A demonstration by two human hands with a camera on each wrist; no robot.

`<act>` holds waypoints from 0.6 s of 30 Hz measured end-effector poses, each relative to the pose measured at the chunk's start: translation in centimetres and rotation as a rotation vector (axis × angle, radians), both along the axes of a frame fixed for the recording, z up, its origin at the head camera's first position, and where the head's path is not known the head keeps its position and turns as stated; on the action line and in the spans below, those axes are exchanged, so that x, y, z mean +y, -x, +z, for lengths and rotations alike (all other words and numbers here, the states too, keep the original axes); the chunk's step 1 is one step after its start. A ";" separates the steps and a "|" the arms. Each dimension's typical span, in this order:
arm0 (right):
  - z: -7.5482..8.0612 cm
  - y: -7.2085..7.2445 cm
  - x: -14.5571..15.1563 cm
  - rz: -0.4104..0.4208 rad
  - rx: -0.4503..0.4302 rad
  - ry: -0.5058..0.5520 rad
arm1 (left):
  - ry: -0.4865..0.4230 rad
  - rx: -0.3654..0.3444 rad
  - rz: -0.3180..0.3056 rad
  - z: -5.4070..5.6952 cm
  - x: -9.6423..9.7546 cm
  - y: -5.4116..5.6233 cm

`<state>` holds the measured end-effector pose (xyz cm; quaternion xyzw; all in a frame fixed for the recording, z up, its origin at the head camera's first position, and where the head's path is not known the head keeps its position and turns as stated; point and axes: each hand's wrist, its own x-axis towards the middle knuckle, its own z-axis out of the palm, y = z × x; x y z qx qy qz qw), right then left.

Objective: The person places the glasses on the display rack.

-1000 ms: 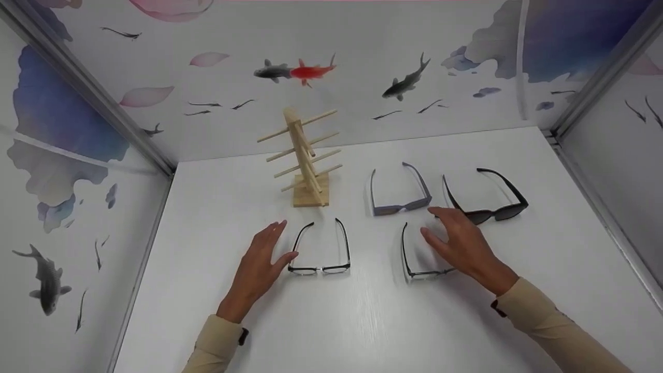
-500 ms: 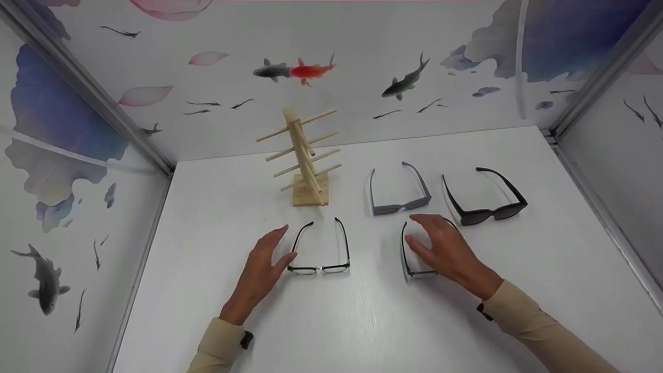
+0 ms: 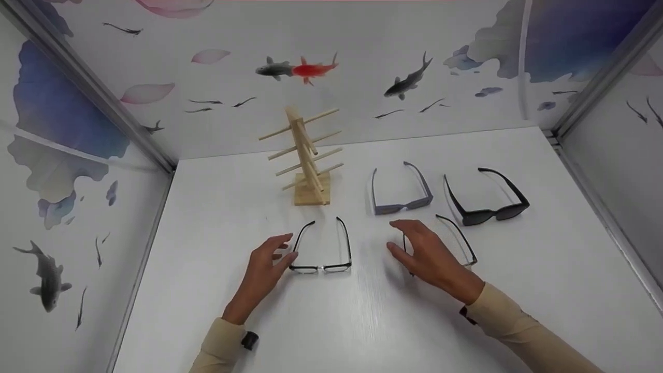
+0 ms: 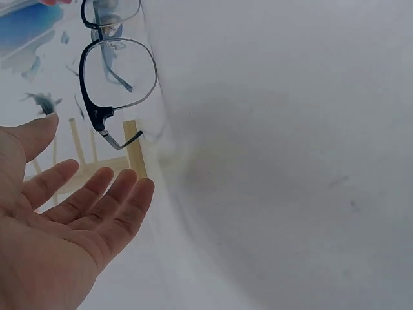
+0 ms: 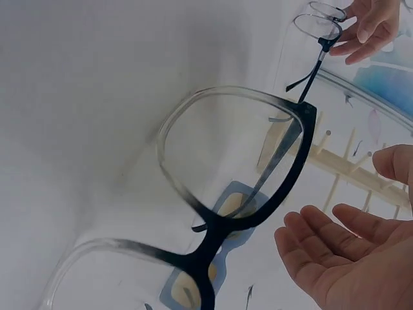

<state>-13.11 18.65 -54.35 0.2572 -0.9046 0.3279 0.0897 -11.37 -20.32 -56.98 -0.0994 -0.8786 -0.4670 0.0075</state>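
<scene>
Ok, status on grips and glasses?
Left grip open, empty, beside left clear glasses. Right grip open, empty, over right clear glasses. Possibly in the way: black sunglasses, close beyond.

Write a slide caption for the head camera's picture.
Left hand beside one pair of eyeglasses, right hand partly hiding another pair, with blue-grey glasses, black sunglasses and wooden rack beyond.

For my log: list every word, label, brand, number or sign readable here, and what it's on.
None can be read in any view.
The walls show only pictures, such as fish and petals.
Any marking on the glasses is too small to read.
</scene>
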 end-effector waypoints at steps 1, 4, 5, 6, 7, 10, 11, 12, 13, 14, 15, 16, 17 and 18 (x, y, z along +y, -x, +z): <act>0.0 0.0 -0.2 0.006 0.000 0.003 | -0.008 0.000 0.001 0.0 -0.1 0.0; -0.1 0.0 -0.9 0.017 -0.010 0.015 | -0.033 -0.008 0.004 -0.1 -0.2 0.1; -0.1 0.0 -1.0 0.019 -0.013 0.020 | -0.041 -0.013 0.004 -0.1 -0.2 0.1; -0.1 0.0 -1.2 0.019 -0.016 0.023 | -0.049 -0.020 0.005 -0.1 -0.1 0.1; -0.1 0.0 -1.4 0.020 -0.021 0.026 | -0.058 -0.029 0.006 -0.2 -0.1 0.1; -0.2 0.2 -2.1 0.029 -0.033 0.041 | -0.085 -0.065 0.017 -0.2 0.0 0.1; -0.2 0.2 -2.3 0.032 -0.040 0.047 | -0.090 -0.076 0.023 -0.2 0.0 0.0; -0.2 0.3 -2.6 0.034 -0.045 0.050 | -0.099 -0.088 0.027 -0.1 0.0 0.0; -0.3 0.3 -2.8 0.037 -0.050 0.055 | -0.108 -0.098 0.031 -0.1 0.1 0.0; -0.3 0.3 -3.1 0.041 -0.055 0.058 | -0.113 -0.106 0.036 -0.1 0.1 0.0; -0.3 0.3 -3.3 0.044 -0.059 0.060 | -0.121 -0.114 0.038 0.0 0.2 -0.1; -0.3 0.3 -3.6 0.050 -0.061 0.062 | -0.126 -0.119 0.040 0.0 0.2 -0.1; -0.3 0.2 -3.8 0.055 -0.061 0.063 | -0.130 -0.124 0.041 0.0 0.2 -0.1; -0.3 0.2 -4.0 0.061 -0.058 0.066 | -0.135 -0.127 0.042 0.0 0.2 0.0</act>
